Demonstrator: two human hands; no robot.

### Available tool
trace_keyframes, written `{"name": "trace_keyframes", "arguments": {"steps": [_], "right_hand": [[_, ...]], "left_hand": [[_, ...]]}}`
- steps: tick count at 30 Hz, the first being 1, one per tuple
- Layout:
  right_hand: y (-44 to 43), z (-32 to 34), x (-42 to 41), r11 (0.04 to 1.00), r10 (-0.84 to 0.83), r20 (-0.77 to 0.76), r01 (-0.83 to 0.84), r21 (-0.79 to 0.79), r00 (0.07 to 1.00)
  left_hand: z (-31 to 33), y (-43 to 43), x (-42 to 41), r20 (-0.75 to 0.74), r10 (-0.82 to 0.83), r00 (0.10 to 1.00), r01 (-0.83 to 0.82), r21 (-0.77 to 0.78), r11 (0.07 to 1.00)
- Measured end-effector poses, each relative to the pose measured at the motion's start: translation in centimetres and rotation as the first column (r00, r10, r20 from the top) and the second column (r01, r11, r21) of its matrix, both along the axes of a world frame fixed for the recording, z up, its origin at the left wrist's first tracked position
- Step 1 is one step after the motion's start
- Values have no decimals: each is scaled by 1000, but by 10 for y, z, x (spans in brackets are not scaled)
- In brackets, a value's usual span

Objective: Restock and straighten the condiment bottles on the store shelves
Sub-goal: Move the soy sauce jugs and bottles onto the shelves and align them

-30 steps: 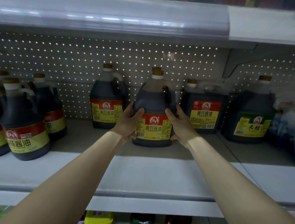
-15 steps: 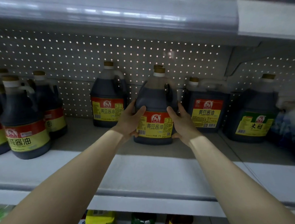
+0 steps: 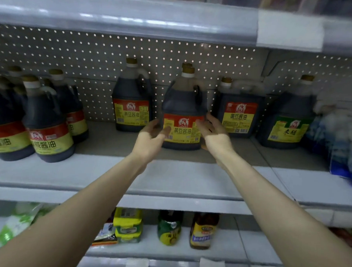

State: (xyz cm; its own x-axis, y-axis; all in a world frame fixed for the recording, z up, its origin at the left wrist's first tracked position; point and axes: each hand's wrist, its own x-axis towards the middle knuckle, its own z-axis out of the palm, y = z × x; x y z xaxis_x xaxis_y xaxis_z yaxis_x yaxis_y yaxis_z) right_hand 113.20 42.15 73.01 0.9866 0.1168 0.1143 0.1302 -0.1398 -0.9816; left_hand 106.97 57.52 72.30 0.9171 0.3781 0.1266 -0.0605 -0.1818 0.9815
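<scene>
— Dark soy-sauce jug (image 3: 182, 104): what is altered since a second ago?
— The clasp is loosened. The left hand (image 3: 151, 137) and right hand (image 3: 215, 131) are now seen with fingers relaxed and spread; contact is blurred and cannot be told.
— Where is the jug placed?
— Upright on the grey shelf (image 3: 173, 180), between both hands, its label faced forward.

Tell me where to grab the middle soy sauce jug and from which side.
Best take the soy sauce jug by its broad lower body at label height, clasping both flanks from the front: it stands upright, label forward, handle high on its right.
</scene>
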Motion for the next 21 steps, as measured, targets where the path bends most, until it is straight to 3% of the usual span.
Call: {"name": "trace_keyframes", "arguments": {"steps": [8,16,21], "right_hand": [[-14,-12,-97,993,119,36,-118,-27,992],[-12,-83,-192,985,170,-102,-165,51,980],[-6,-160,-252,986,168,-212,-167,22,963]], "left_hand": [[-31,-7,-107,-40,40,998,-40,7,999],[-106,-7,-209,-114,17,993,-17,1,1000],[-174,4,-271,-227,-20,974,15,-25,1000]]}}
